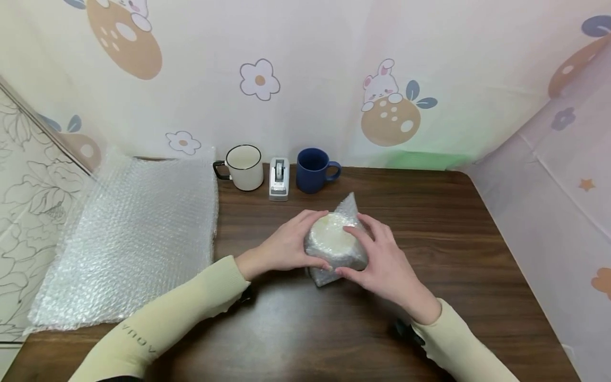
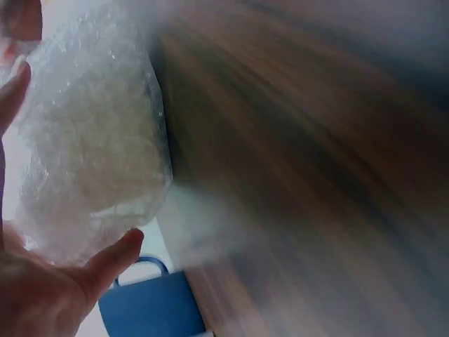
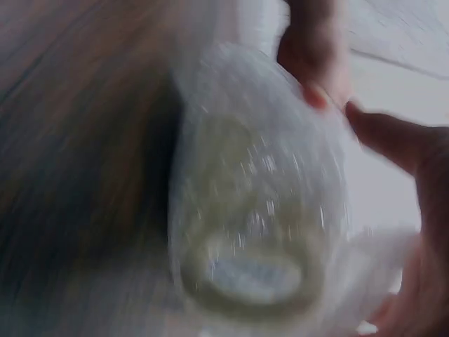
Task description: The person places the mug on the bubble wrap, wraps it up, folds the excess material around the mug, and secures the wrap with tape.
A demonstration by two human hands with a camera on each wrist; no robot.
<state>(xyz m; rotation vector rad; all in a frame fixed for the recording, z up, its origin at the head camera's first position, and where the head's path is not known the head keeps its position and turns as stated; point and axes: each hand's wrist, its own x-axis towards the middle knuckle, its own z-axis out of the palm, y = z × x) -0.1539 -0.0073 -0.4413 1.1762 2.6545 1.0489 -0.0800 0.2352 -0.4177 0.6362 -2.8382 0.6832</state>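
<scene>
My left hand (image 1: 286, 245) and my right hand (image 1: 385, 261) grip a bubble-wrapped bundle (image 1: 334, 236) from either side, fingers and thumbs curved around it, a pale round shape showing through the film. I have it over the middle of the worktop (image 1: 429, 217), though I can't tell whether it touches the wood. Beyond it, a tape dispenser (image 1: 279, 183) stands between a white mug (image 1: 247, 172) and a blue mug (image 1: 310, 175), with a bubble-wrap sheet (image 1: 143, 228) to my left.

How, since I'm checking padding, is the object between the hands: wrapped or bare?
Wrapped: bubble wrap covers the pale object, wrap corners jutting out; taped or not, I cannot tell.
</scene>
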